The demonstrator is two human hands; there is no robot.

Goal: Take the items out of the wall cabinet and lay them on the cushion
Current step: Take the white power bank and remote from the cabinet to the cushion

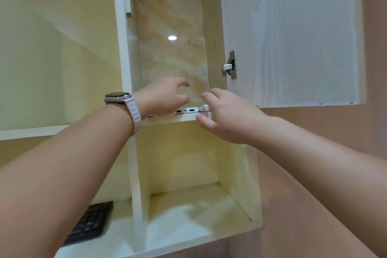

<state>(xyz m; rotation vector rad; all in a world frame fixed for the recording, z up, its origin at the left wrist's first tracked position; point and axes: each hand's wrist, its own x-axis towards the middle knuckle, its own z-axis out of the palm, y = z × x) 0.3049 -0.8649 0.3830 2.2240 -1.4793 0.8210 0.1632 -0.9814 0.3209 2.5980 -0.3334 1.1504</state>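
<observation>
Both hands are spread and hold nothing: the left hand (165, 95) hovers above the white power bank (189, 110), the right hand (226, 115) beside it. The power bank lies at the front edge of the cabinet shelf (167, 120), door (289, 33) open. It is better to take its two ends and lift it level.

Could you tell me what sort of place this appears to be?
Probably a home or office nook: an open wall cabinet over open cubbies, a white power bank on its shelf and a dark keyboard lower left.

Both arms reach upward, left grip (165, 95) and right grip (225, 115) spread, empty.
</observation>
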